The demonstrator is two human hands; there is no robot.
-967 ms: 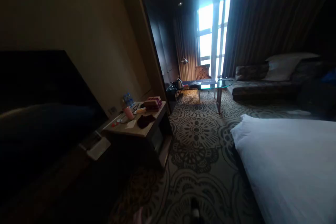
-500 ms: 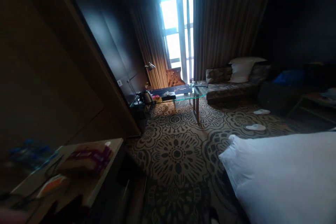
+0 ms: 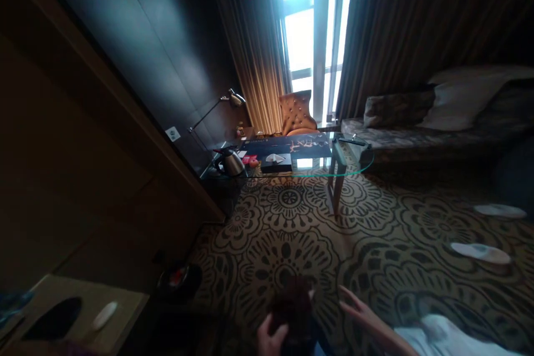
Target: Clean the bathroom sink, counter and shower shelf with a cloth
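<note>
Patterned carpet (image 3: 292, 233) across the whole floor, with two white slippers (image 3: 479, 251) lying well apart from the glass table (image 3: 359, 162). On the glass table: a kettle (image 3: 231, 162) at its left end, a dark tissue box (image 3: 276, 162) near the middle. Low wooden surface (image 3: 125, 303) at the bottom left corner, carrying a dark oval patch (image 3: 54, 318) and a small white object (image 3: 104, 315) beside it.
</note>
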